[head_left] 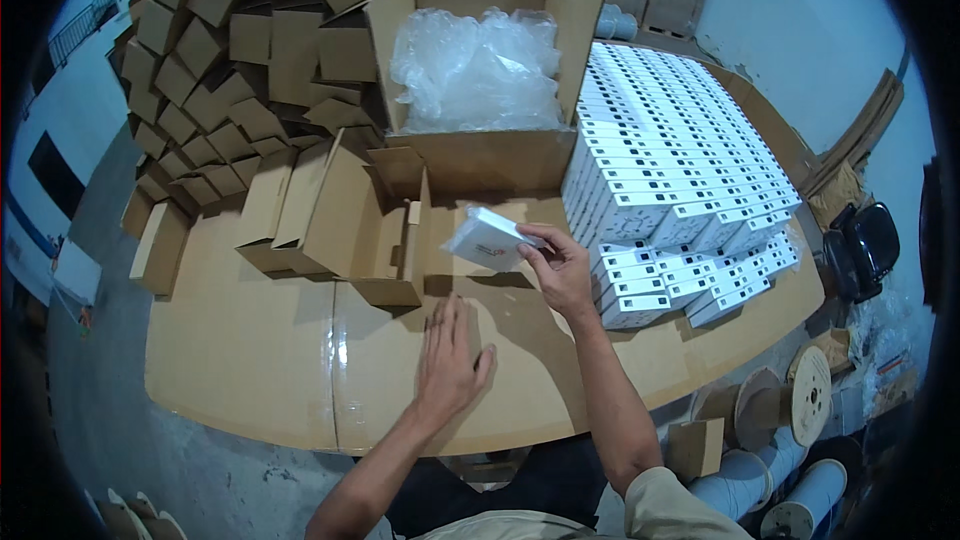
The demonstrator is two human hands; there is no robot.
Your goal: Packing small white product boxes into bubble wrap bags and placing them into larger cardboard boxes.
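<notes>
My right hand [562, 275] pinches the right end of a small white box [490, 240] between thumb and fingers. Clear plastic film shows at the box's left end, and it is held above the table. My left hand [452, 365] lies flat on the cardboard-covered table [240, 360], fingers stretched out and holding nothing. Just beyond its fingertips stands an open brown carton [390, 285] with its flaps up. Right of my right hand rise stacked rows of slim white boxes [630, 210] with small dark squares on their edges.
A large open carton [480, 155] full of clear plastic bags [475, 70] stands at the back. Many empty brown cartons [270, 50] are piled at the far left. On the floor to the right are cable spools [808, 395] and a black chair [862, 250].
</notes>
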